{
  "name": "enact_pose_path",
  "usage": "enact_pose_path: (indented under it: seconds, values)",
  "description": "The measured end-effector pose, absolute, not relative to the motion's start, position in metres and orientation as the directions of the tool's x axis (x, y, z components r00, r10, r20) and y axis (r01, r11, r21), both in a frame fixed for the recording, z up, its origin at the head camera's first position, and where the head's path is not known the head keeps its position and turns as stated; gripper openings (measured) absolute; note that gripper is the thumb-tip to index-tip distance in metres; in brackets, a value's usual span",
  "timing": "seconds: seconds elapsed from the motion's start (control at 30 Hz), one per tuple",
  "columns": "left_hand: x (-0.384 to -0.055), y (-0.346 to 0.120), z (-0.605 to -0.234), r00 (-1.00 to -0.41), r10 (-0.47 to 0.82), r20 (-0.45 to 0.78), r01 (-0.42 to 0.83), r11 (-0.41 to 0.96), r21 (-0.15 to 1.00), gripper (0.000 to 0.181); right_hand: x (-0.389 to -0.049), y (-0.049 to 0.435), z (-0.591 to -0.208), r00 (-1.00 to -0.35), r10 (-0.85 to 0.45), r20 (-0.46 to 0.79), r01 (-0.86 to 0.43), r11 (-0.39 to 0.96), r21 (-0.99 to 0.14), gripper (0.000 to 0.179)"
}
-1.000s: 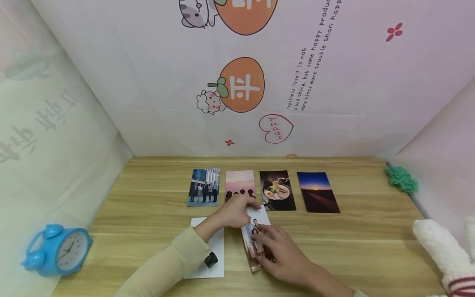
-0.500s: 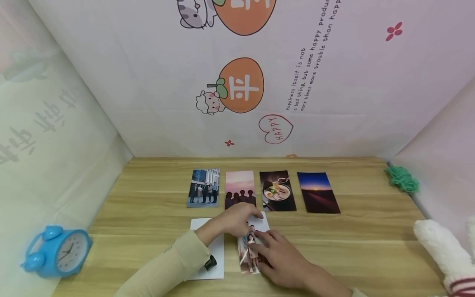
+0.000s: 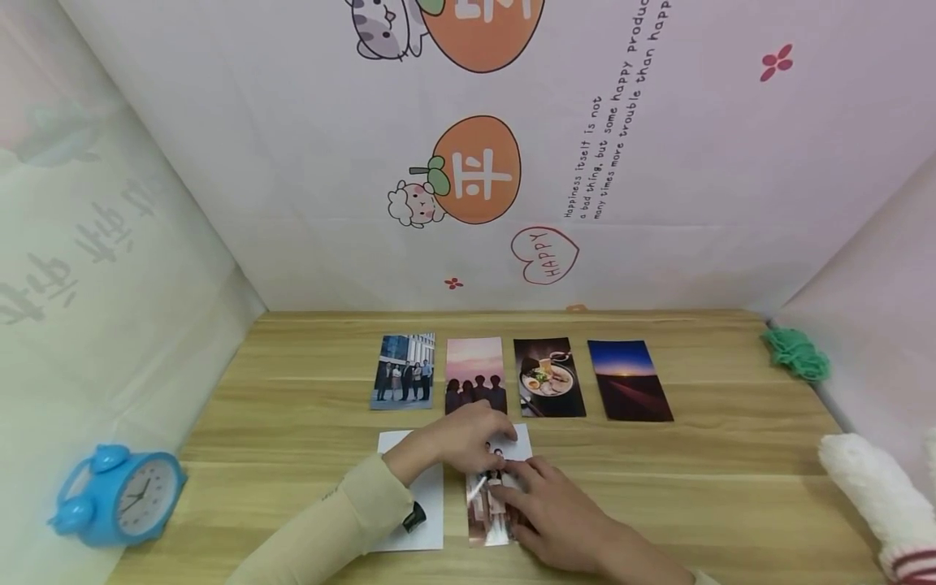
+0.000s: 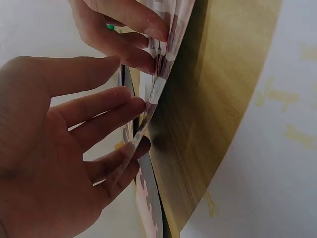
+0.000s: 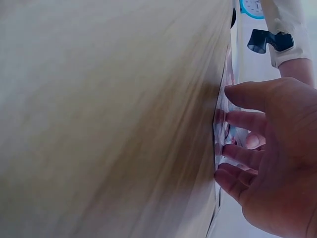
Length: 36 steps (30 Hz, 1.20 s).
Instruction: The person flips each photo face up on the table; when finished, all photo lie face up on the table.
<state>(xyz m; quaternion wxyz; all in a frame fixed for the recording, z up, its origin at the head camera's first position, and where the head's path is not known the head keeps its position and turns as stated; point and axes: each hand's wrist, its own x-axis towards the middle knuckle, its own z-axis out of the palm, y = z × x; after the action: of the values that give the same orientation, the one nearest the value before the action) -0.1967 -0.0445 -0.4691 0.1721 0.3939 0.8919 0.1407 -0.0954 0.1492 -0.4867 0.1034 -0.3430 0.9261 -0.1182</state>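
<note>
On the wooden table, both hands work at a glossy photo print (image 3: 488,516) of standing people, with white showing at its top. My left hand (image 3: 468,439) lies over the upper part, fingers straight or relaxed. In the left wrist view a thin, see-through edge (image 4: 130,156) passes by its outer fingers; the thumb stands apart. My right hand (image 3: 559,520) rests its extended fingertips on the right side of the print. In the right wrist view its thumb and fingers touch the print's edge. The hands cover the middle of the print.
A white sheet (image 3: 431,532) lies left of the print, partly under the left forearm. Behind are a group photo (image 3: 402,371), a pink-sky photo (image 3: 474,361), a ramen photo (image 3: 548,378) and a sunset photo (image 3: 630,380). A blue alarm clock (image 3: 120,496) and green yarn (image 3: 795,353) flank them.
The print has shifted slightly toward the front and left and now lies straighter, both hands following. The brownish piece seen under its lower end earlier no longer shows.
</note>
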Motion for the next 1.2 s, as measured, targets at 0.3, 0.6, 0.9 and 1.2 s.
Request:
enact_pose_path:
  seconds: [0.3, 0.6, 0.9, 1.2]
  values:
    - [-0.194, -0.054, -0.472, -0.675, 0.722, -0.154, 0.628, 0.671, 0.393, 0.029, -0.099, 0.142, -0.482, -0.727, -0.681, -0.093, -0.639, 0.720, -0.271, 0.040]
    - [-0.188, -0.100, -0.464, -0.752, 0.653, -0.084, 0.560, 0.701, 0.441, 0.028, -0.100, 0.126, -0.477, -0.730, -0.684, -0.007, -0.667, 0.714, -0.214, 0.029]
    - [-0.180, -0.142, -0.465, -0.810, 0.582, -0.078, 0.489, 0.742, 0.458, 0.029, -0.106, 0.098, -0.467, -0.694, -0.719, -0.027, -0.693, 0.679, -0.243, 0.031]
    - [-0.169, -0.158, -0.464, -0.825, 0.552, -0.120, 0.443, 0.764, 0.468, 0.040, -0.096, 0.080, -0.478, -0.629, -0.777, -0.021, -0.760, 0.620, -0.195, 0.054]
